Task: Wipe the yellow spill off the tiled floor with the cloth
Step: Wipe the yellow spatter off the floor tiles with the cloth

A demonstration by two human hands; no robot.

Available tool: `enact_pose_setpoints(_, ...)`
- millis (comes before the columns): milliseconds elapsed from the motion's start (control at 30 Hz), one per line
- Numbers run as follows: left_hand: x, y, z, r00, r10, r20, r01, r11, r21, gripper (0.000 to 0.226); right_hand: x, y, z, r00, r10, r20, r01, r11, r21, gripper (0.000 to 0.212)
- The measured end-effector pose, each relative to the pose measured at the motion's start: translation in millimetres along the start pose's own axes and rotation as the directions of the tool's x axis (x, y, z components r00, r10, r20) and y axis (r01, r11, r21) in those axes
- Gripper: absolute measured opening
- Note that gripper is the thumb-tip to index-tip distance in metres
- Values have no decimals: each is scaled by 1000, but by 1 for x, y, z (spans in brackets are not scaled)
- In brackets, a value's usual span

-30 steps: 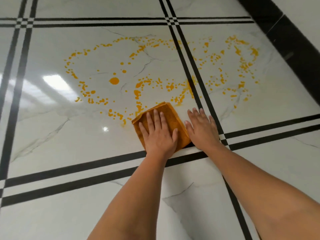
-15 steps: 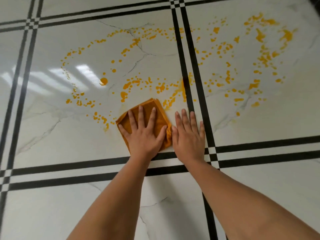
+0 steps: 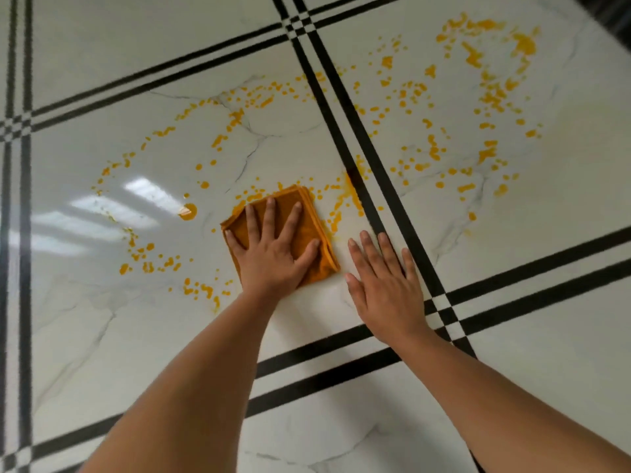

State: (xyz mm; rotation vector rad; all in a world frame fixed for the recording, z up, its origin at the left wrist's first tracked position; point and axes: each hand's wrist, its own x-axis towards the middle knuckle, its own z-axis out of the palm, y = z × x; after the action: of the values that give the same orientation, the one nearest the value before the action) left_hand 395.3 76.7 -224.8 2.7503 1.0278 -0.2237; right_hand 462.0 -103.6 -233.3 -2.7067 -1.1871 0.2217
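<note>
A folded orange cloth [image 3: 309, 220] lies on the white marble floor, at the near edge of the yellow spill [image 3: 433, 148]. My left hand [image 3: 273, 254] presses flat on the cloth with fingers spread and straight. My right hand [image 3: 386, 288] rests flat on the bare tile just right of the cloth, not touching it. The spill is a wide scatter of yellow drops looping across two tiles, with a bigger round drop [image 3: 188, 211] to the left of the cloth and streaks near the black lines.
Black double grout lines [image 3: 368, 155] cross the floor beside my right hand and under both forearms. A dark wall base [image 3: 611, 15] shows at the top right corner. Ceiling light reflects on the tile at the left.
My left hand has pushed the cloth forward into the drops near the middle. My right hand has shifted a little away from the cloth. The view has tilted.
</note>
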Motion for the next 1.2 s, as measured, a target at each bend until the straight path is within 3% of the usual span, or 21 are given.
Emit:
enact_pose_setpoints(133, -8, -17, 4, 990, 120, -76, -120, 993, 5, 71, 1, -22, -3, 998, 58, -37, -56, 996, 63, 60)
enact_pose_setpoints(233, -41, -45, 10, 976, 211, -56, -209, 977, 40, 69, -11, -51, -1, 994, 104, -25, -100, 987, 125, 61)
enact_pose_setpoints(400, -41, -93, 0, 995, 35, -97, -39, 998, -39, 69, -27, -96, 14, 999, 16, 39, -20, 995, 101, 64)
enact_pose_setpoints(533, -84, -115, 10, 992, 92, -92, -91, 996, 11, 69, -21, -106, 21, 997, -26, 67, 23, 999, 44, 65)
enact_pose_setpoints(667, -51, -130, -7, 995, -74, -69, 71, 996, -46, 70, -19, -114, 23, 996, -9, 91, 10, 1000, -7, 65)
enact_pose_setpoints(767, -92, -125, 14, 985, 74, -155, -77, 997, -19, 69, -19, -118, 23, 996, 10, 84, -7, 999, -37, 65)
enact_pose_setpoints(833, -93, -132, 12, 972, 198, -127, -195, 980, 36, 68, -18, -120, 23, 996, 31, 79, -27, 999, -44, 65)
enact_pose_setpoints(1000, -58, -138, -2, 995, 7, -101, -13, 998, -58, 70, -21, -125, 24, 996, 52, 76, -49, 998, -51, 64)
enact_pose_setpoints(1133, -85, -139, 9, 982, 130, -135, -134, 991, -19, 68, -18, -125, 22, 995, 51, 81, -45, 997, -69, 65)
enact_pose_setpoints(1200, -63, -147, 2, 987, 103, -121, -110, 993, -44, 68, -20, -125, 22, 995, 50, 89, -44, 997, -68, 65)
